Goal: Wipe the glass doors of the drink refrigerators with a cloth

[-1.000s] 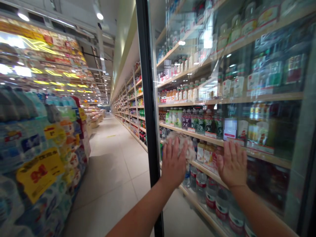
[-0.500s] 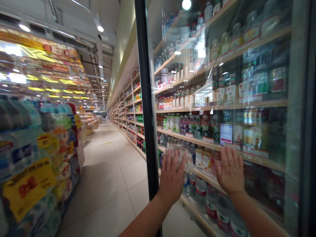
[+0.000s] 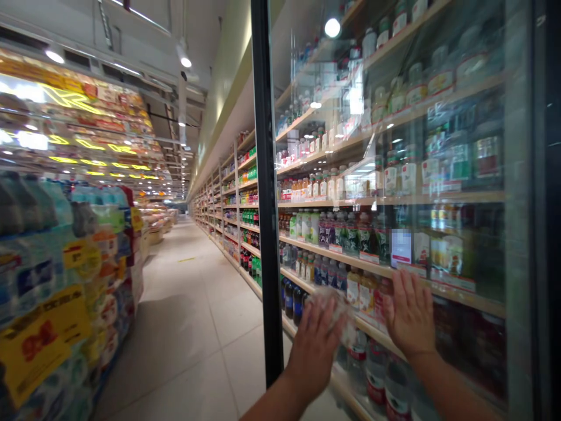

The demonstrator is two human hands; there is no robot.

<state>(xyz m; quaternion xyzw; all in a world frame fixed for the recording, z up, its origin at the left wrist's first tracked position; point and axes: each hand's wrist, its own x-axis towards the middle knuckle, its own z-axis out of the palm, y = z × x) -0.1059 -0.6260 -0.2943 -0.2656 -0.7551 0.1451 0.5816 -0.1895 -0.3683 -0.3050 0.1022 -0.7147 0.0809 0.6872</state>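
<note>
My left hand presses a crumpled whitish cloth against the glass door of a drinks cooler. Its fingers lie over the cloth, and motion blurs both a little. On the same glass, farther right, my right hand rests flat with its fingers stretched out, holding nothing. Just above its fingertips is a small pale sticker, its upper part blurred out. Behind the glass, bottles stand in rows on wooden shelves.
The door's black frame stands upright left of my hands. Beyond it, a tiled aisle runs past long drink shelves. Stacked bottle packs with a yellow price sign line the left side.
My left hand and the cloth have moved down and slightly right across the glass. My right hand has stayed at nearly the same spot. The view has shifted slightly.
</note>
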